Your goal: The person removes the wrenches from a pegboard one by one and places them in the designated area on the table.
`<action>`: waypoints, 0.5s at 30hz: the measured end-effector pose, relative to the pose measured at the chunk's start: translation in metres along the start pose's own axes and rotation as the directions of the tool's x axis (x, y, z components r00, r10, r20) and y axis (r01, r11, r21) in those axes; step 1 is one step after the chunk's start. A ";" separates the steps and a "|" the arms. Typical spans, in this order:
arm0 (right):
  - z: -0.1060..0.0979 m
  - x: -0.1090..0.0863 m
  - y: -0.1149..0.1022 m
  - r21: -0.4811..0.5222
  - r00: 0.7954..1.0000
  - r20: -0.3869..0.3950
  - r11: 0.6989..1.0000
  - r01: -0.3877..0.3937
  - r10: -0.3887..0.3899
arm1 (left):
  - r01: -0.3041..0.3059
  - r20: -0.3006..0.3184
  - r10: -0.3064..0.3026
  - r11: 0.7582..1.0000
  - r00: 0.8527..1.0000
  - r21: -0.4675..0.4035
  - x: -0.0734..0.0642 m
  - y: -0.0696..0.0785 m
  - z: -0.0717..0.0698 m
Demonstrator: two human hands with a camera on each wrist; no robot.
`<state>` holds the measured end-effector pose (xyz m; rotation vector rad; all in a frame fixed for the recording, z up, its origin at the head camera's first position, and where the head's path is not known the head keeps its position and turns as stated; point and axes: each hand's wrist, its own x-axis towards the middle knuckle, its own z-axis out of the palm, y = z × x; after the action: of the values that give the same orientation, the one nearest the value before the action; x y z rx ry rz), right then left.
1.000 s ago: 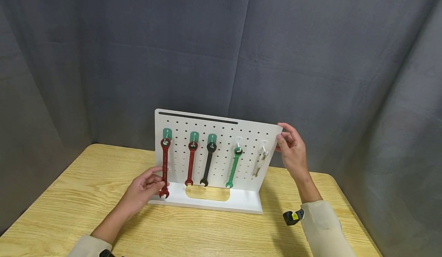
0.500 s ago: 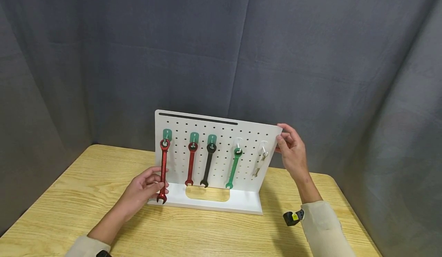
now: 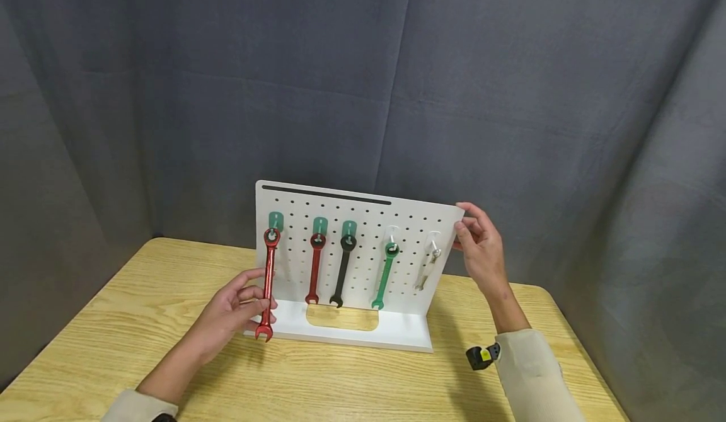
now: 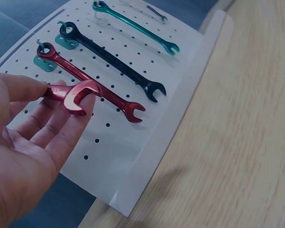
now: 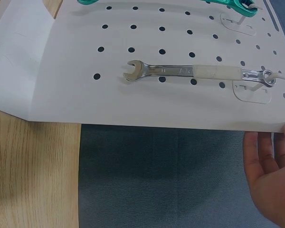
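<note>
My left hand (image 3: 227,308) pinches a red combination wrench (image 3: 266,290) near its open end, between thumb and fingers. The wrench's ring end sits at the leftmost green hook (image 3: 276,220), its lower end tilted out from the white pegboard (image 3: 363,264). In the left wrist view its open jaw (image 4: 78,97) points toward the camera. My right hand (image 3: 481,249) grips the pegboard's upper right edge, thumb in front and fingers behind. A second red wrench (image 3: 314,274), a black wrench (image 3: 343,271), a green wrench (image 3: 385,277) and a small silver wrench (image 5: 180,71) hang on hooks.
The pegboard's white base (image 3: 397,332) stands on a wooden table (image 3: 317,384), with a cutout in its middle. Grey curtains (image 3: 340,94) enclose the back and sides. A black device (image 3: 479,357) is strapped at the right wrist.
The lower end of the held red wrench has swung outward from the board and slightly left, with my left hand on it. My right hand stays on the board's edge.
</note>
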<state>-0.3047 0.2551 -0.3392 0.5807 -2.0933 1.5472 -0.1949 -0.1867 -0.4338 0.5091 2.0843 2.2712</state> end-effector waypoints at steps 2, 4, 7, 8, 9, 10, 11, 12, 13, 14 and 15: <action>0.000 0.000 0.000 -0.005 1.000 0.001 1.000 0.000 0.000 | 0.023 0.005 -0.023 1.000 1.000 -0.011 -0.001 0.002 0.000; 0.000 0.000 0.000 -0.005 1.000 0.002 1.000 -0.002 0.002 | 0.050 0.000 -0.050 0.999 0.999 -0.018 -0.002 0.004 0.000; 0.000 0.000 0.000 -0.004 1.000 0.004 1.000 -0.002 0.002 | 0.077 -0.001 -0.077 0.997 0.997 -0.022 -0.002 0.008 0.000; 0.000 0.001 0.000 -0.001 1.000 0.006 1.000 -0.003 0.003 | 0.081 0.005 -0.081 0.996 0.997 -0.023 -0.002 0.009 0.000; 0.000 0.001 -0.001 -0.001 1.000 0.004 1.000 -0.004 0.004 | 0.085 0.009 -0.085 0.996 0.996 -0.027 -0.002 0.010 -0.001; 0.000 0.001 -0.001 -0.002 1.000 0.004 1.000 -0.004 0.004 | 0.087 0.018 -0.087 0.996 0.996 -0.031 -0.001 0.011 -0.001; 0.000 0.001 -0.001 -0.001 1.000 0.003 1.000 -0.005 0.005 | 0.089 0.029 -0.088 0.995 0.996 -0.036 -0.001 0.012 -0.001; 0.000 0.001 -0.001 0.000 1.000 0.002 1.000 -0.007 0.007 | 0.092 0.040 -0.090 0.995 0.995 -0.046 -0.001 0.013 -0.002; -0.001 0.001 -0.001 -0.002 1.000 0.001 1.000 -0.008 0.008 | 0.093 0.049 -0.091 0.994 0.995 -0.055 0.000 0.014 -0.002; -0.001 0.001 -0.001 -0.003 1.000 0.000 1.000 -0.010 0.010 | 0.095 0.057 -0.092 0.993 0.994 -0.066 0.000 0.014 -0.003; -0.001 0.001 0.000 -0.005 1.000 -0.002 1.000 -0.009 0.009 | 0.096 0.065 -0.091 0.992 0.994 -0.081 0.000 0.015 -0.003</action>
<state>-0.3057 0.2557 -0.3379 0.5692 -2.1002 1.5468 -0.1923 -0.1912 -0.4192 0.4604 1.9325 2.2502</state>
